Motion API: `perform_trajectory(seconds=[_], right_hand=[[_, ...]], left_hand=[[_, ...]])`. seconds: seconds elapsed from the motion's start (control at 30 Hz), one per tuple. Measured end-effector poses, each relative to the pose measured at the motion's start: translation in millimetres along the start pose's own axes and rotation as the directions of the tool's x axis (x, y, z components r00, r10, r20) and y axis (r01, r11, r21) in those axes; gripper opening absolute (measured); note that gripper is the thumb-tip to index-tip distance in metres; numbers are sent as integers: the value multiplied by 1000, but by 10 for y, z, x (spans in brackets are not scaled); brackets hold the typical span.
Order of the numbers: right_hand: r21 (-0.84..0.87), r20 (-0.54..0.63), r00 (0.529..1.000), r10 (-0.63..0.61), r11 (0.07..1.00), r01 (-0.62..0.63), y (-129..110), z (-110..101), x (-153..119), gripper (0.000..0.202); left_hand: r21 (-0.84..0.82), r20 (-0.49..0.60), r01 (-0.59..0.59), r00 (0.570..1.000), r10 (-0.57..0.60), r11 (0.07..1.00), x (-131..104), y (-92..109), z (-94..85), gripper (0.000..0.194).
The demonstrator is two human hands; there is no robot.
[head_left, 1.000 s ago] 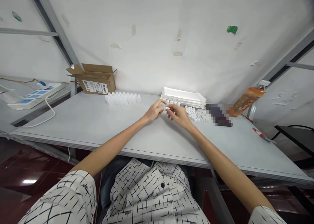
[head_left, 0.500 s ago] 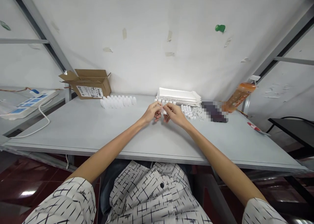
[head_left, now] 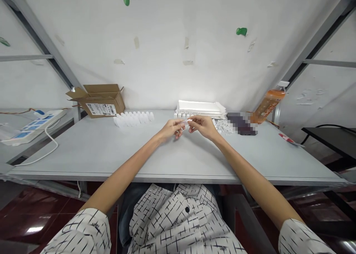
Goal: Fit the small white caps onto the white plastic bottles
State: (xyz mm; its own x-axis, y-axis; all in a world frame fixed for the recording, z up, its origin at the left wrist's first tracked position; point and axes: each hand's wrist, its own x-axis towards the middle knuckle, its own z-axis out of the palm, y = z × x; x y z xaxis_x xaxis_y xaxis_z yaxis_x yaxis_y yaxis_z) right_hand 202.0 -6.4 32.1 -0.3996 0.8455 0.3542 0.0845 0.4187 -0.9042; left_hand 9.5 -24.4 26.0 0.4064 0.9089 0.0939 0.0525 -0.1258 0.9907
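Near the middle of the grey table [head_left: 155, 153], my left hand [head_left: 171, 129] is closed on a small white bottle [head_left: 185, 123]. The fingertips of my right hand [head_left: 200, 125] pinch its right end. Fingers cover much of the bottle. Several white bottles [head_left: 133, 118] stand in rows to the left, towards the wall. Behind my hands is a stack of white trays [head_left: 200, 107], with small white pieces in front of it. Small loose white parts [head_left: 224, 127] lie just right of my right hand.
An open cardboard box [head_left: 101, 101] stands at the back left. At the back right are a dark, blurred-out flat object [head_left: 241, 124] and a tilted bottle of orange drink [head_left: 268, 103]. A power strip [head_left: 36, 126] lies at the far left, its white cable looping across the table corner.
The view has shifted slightly. My right hand has turned flatter and drawn a little to the right, and more of the white bottle shows between my hands.
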Motion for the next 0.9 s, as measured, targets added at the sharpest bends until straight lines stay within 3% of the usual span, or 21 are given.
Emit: perform_trajectory(seconds=[0.13, 0.23, 0.37, 0.47, 0.53, 0.7, 0.9], right_hand=[[-169, 18, 1000, 19, 986, -16, 29, -23, -20, 50], [-254, -9, 999, 38, 966, -39, 57, -7, -19, 53], [-46, -64, 984, 164, 985, -167, 52, 58, -8, 57], [110, -54, 963, 263, 960, -256, 5, 92, -13, 57], [145, -67, 956, 285, 951, -273, -25, 95, -18, 57], [113, -35, 942, 333, 938, -327, -33, 78, -33, 55], [19, 15, 959, 282, 959, -282, 19, 124, -49, 52]], left_hand=[[148, -2, -82, 997, 83, 986, 13, -71, 7, 32], [365, -55, -159, 980, 191, 917, 15, -124, 29, 31], [753, -103, -219, 892, 440, 620, -9, -169, 76, 32], [874, -59, -202, 858, 510, 441, -26, -191, 108, 34], [876, -66, -193, 860, 506, 442, -27, -202, 124, 35], [803, -136, -164, 886, 443, 573, -11, -203, 121, 34], [764, -103, -103, 955, 278, 637, -11, -148, 65, 38]])
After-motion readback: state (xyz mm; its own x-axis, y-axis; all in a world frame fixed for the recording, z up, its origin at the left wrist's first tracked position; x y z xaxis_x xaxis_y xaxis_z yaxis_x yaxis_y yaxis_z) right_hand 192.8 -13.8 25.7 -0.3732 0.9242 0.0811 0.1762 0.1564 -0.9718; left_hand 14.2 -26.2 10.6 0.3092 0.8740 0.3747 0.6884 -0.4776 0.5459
